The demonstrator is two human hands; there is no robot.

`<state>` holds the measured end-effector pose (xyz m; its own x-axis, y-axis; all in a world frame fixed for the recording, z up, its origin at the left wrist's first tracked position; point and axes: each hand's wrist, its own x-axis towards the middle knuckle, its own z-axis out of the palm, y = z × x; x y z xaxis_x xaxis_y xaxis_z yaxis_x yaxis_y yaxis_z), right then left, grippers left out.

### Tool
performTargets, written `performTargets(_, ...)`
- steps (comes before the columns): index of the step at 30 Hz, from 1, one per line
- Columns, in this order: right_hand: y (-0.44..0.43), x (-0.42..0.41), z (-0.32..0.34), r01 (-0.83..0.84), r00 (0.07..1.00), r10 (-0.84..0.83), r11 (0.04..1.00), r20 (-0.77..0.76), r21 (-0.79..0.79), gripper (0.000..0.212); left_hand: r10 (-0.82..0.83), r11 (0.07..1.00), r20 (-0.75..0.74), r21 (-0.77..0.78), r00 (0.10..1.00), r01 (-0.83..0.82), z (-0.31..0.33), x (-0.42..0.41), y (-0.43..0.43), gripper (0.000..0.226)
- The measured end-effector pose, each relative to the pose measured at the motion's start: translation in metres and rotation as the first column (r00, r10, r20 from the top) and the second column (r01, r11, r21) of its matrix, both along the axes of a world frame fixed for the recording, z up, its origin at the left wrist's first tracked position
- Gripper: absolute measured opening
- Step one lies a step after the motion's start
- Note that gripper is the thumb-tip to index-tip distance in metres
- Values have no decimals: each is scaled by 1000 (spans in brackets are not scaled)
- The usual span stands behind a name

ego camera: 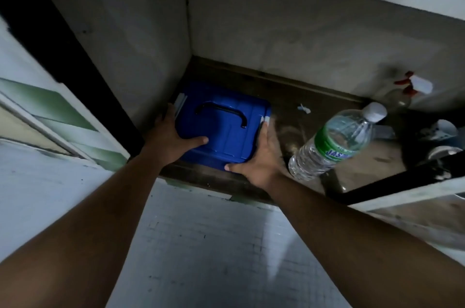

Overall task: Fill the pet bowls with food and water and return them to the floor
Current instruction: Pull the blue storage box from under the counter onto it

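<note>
A blue lidded storage box (pixel 224 126) with a dark handle on top sits in the back left corner of a low, open cupboard. My left hand (pixel 173 131) grips its left side, thumb lying across the lid. My right hand (pixel 261 154) holds the right front corner, fingers along the side by a white latch. A clear water bottle (pixel 334 139) with a green label and white cap stands just right of the box, on the cupboard floor. No pet bowl is clearly in view.
The cupboard has a dark wooden floor (pixel 314 98) and grey walls. A spray bottle (pixel 407 88) with a red trigger stands at the back right. Dim white containers (pixel 442 131) sit at the far right. Open cupboard doors flank both sides; pale tiled floor (pixel 214 244) lies below.
</note>
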<state>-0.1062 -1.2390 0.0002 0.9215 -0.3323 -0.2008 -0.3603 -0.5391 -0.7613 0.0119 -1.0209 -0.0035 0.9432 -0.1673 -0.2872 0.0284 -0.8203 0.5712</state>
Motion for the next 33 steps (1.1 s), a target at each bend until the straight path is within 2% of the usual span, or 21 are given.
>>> performTargets(2,2,2,-3,-10,998,12,1000,-59,27,153,6,1000,4,-12,1000,-6,0,1,0,137)
performTargets(5,0,2,-9,-5,997,18,986,-77,168,166,25,997,-5,-72,1000,-25,2,-4,1,137)
performTargets(9,-2,-20,12,-66,994,74,993,-83,98,146,60,995,-16,-84,998,-61,13,-31,4,135)
performTargets(12,2,-42,38,-56,997,64,983,-44,173,155,103,988,-44,-115,994,-108,39,-63,8,133)
performTargets(15,3,-69,61,30,999,-19,964,-44,265,140,137,982,-44,-128,990,-141,83,-103,16,127)
performTargets(18,15,-106,135,82,996,-69,963,-58,258,120,171,961,-133,-195,976,-195,143,-145,25,133)
performTargets(23,23,-168,245,26,991,3,976,-131,216,104,194,928,-301,-251,934,-274,248,-216,55,141)
performTargets(26,32,-193,314,-11,986,45,978,-160,209,102,214,918,-370,-239,904,-315,316,-247,68,139)
performTargets(29,42,-214,369,-32,982,74,971,-174,236,108,226,914,-363,-241,904,-326,369,-267,83,150)
performTargets(31,47,-225,400,-53,980,99,967,-175,250,111,234,906,-340,-263,911,-331,405,-277,90,136)
performTargets(33,49,-233,432,-78,976,121,971,-181,225,110,251,889,-298,-306,921,-342,451,-287,88,106)
